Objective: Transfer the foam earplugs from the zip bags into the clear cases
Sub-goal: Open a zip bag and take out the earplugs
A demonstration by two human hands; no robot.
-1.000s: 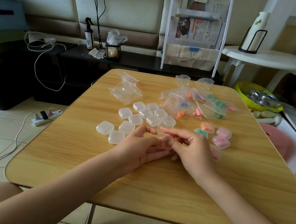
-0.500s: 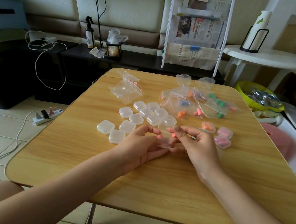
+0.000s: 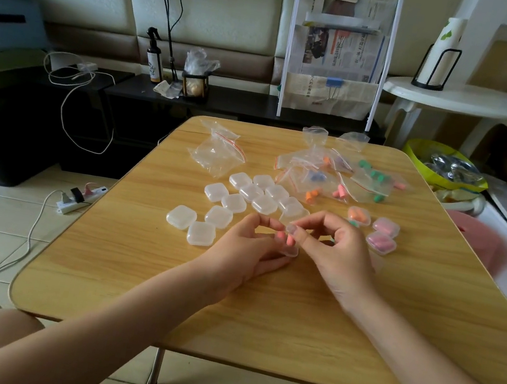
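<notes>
Holding open case (image 3: 288, 250), left hand (image 3: 247, 250) underneath; right hand (image 3: 334, 249) fingers apparently pinching lid; pink earplugs (image 3: 284, 238) upright inside.

Landmark: light wooden folding table (image 3: 165, 277) on metal legs.
Floor: pale glossy tiles (image 3: 2, 218), left of the table.
Behind it: low black bench (image 3: 243, 102), padded beige wall panels (image 3: 235, 6).
Right of it: round white plastic side table (image 3: 469, 101).
Light: soft, even daylight.
</notes>
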